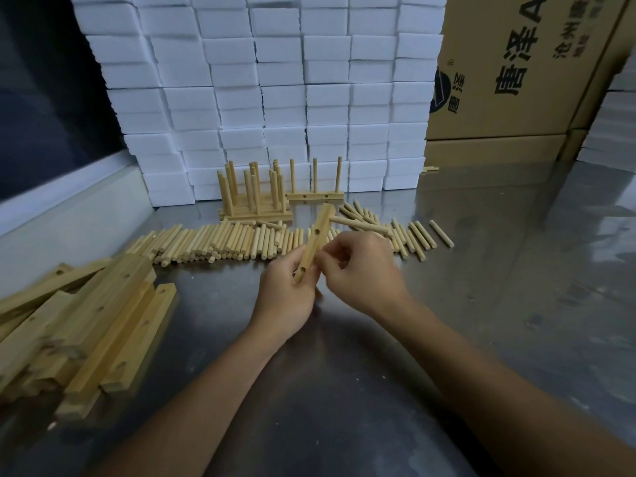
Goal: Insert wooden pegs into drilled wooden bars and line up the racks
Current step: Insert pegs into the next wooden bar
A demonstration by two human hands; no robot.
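Above the steel table [481,304], near its middle: a drilled wooden bar [316,241] is held off the surface, tilted, its far end pointing away toward the foam wall.
Left hand [287,297]: fingers curled round the near end of the bar, gripping it; one hole shows just above the thumb.
Right hand [361,273]: touching the bar's right side, fingers bent as if pinching; whether a peg sits between them I cannot tell (the fingertips hide that spot).
Bar holes: two visible on the upturned face, one mid-length and one by the left hand.
Loose pegs [220,244]: a long heap lying flat on the table just beyond the bar, spreading left and right of it.
Finished racks [256,194]: beyond the pegs from the bar, several packed together with pegs upright.
Single rack [315,194]: just right of that group, three upright pegs in its bar.
Bar stack [86,325]: well left of the held bar, drilled bars piled lengthwise (near ends blurred).
Foam blocks [275,80]: white, stacked as a wall behind the racks.
Cardboard box [516,63]: right of the foam, printed lettering on its side.
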